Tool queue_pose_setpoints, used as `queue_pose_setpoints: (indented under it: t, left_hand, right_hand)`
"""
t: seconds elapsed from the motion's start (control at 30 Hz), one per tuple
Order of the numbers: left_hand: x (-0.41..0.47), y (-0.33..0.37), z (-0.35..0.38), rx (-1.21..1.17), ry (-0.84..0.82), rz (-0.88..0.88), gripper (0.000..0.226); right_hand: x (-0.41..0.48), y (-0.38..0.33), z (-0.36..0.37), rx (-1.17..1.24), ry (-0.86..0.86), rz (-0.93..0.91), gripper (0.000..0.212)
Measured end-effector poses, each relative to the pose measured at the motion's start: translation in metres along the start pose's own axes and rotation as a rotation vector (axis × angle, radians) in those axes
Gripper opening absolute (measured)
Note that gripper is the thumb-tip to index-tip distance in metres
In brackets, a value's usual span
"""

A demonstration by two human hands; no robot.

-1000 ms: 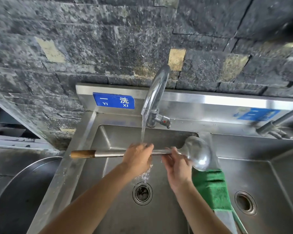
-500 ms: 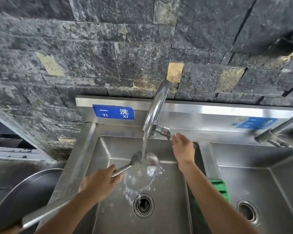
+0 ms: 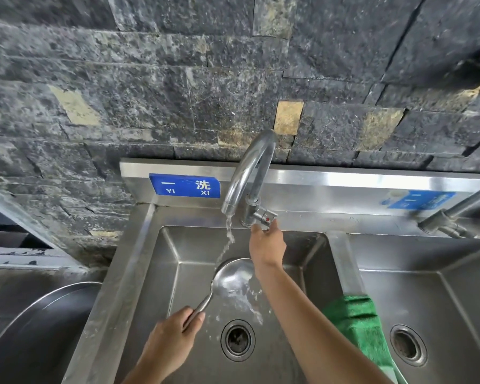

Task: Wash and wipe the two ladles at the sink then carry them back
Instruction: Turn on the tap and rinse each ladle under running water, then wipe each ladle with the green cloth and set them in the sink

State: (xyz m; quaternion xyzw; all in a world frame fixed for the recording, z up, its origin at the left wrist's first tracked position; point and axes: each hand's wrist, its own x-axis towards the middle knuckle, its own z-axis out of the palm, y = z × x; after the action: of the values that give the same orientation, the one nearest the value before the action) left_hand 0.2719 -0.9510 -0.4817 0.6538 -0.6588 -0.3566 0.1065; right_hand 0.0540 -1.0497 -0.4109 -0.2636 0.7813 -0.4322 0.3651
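I count one ladle (image 3: 233, 275), two sink basins (image 3: 161, 273), two drains (image 3: 237, 339), two taps (image 3: 250, 167), one green cloth (image 3: 355, 320) on the divider. The second tap is cut off at the right edge, and the ladle's handle end hides under the left hand (image 3: 175, 336), which grips the shaft, bowl under the stream in the left basin. The right hand (image 3: 266, 245) pinches the tap handle (image 3: 266, 217) with its fingertips.

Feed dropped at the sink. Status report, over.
Left hand grips ladle by handle, bowl under running water. Right hand at tap lever, grip unclear. Green cloth on sink divider, clear of the work.
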Motion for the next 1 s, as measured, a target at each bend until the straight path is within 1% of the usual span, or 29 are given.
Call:
queue_pose_setpoints:
  t: [0.07, 0.2, 0.33, 0.4, 0.5, 0.57, 0.63, 0.67, 0.7, 0.73, 0.77, 0.8, 0.83, 0.9, 0.93, 1.0]
  left_hand:
    - [-0.001, -0.002, -0.003, -0.005, 0.019, -0.024, 0.036]
    - [-0.005, -0.001, -0.009, 0.011, 0.027, -0.012, 0.040]
    - [-0.008, 0.000, -0.006, 0.041, 0.030, -0.009, 0.044]
    - [-0.010, 0.002, -0.001, 0.066, 0.034, -0.002, 0.043]
    - [-0.012, 0.014, 0.011, 0.047, 0.019, 0.054, 0.038]
    - [-0.013, 0.022, 0.022, 0.030, -0.011, 0.087, 0.036]
    - [-0.013, 0.033, 0.038, 0.005, -0.043, 0.106, 0.036]
    - [-0.014, 0.039, 0.045, -0.005, -0.064, 0.103, 0.036]
    - [-0.016, 0.046, 0.052, -0.011, -0.082, 0.104, 0.036]
    - [-0.019, 0.055, 0.058, -0.020, -0.095, 0.105, 0.036]
    - [-0.021, 0.064, 0.063, -0.042, -0.107, 0.105, 0.035]
    - [-0.024, 0.074, 0.068, -0.079, -0.124, 0.098, 0.033]
    - [-0.027, 0.082, 0.074, -0.122, -0.144, 0.088, 0.032]
    - [-0.033, 0.096, 0.083, -0.168, -0.176, 0.068, 0.031]
    - [-0.035, 0.100, 0.087, -0.164, -0.187, 0.063, 0.030]
    - [-0.039, 0.108, 0.096, -0.159, -0.212, 0.062, 0.030]
  right_hand:
    - [0.000, 0.001, 0.003, -0.008, 0.013, -0.002, 0.047]
    - [0.002, 0.005, -0.003, -0.050, -0.013, -0.024, 0.033]
    - [0.002, -0.001, -0.027, -0.116, -0.133, -0.040, 0.016]
    - [0.002, 0.008, -0.046, -0.131, -0.169, -0.056, 0.013]
    - [-0.002, 0.040, -0.091, -0.216, -0.114, -0.072, 0.011]
    - [-0.006, 0.065, -0.128, -0.333, -0.004, -0.104, 0.012]
    - [-0.006, 0.097, -0.170, -0.384, 0.158, -0.066, 0.019]
    - [-0.004, 0.115, -0.188, -0.395, 0.228, -0.034, 0.029]
    - [-0.003, 0.133, -0.207, -0.404, 0.273, -0.004, 0.043]
    - [0.000, 0.149, -0.222, -0.431, 0.284, 0.036, 0.060]
    - [0.002, 0.165, -0.234, -0.475, 0.251, 0.095, 0.078]
    - [0.000, 0.176, -0.245, -0.520, 0.180, 0.165, 0.094]
    - [-0.002, 0.185, -0.253, -0.553, 0.089, 0.249, 0.105]
    - [-0.004, 0.204, -0.258, -0.501, -0.074, 0.369, 0.108]
    - [-0.004, 0.212, -0.258, -0.433, -0.127, 0.384, 0.107]
    - [0.002, 0.232, -0.256, -0.257, -0.133, 0.388, 0.104]
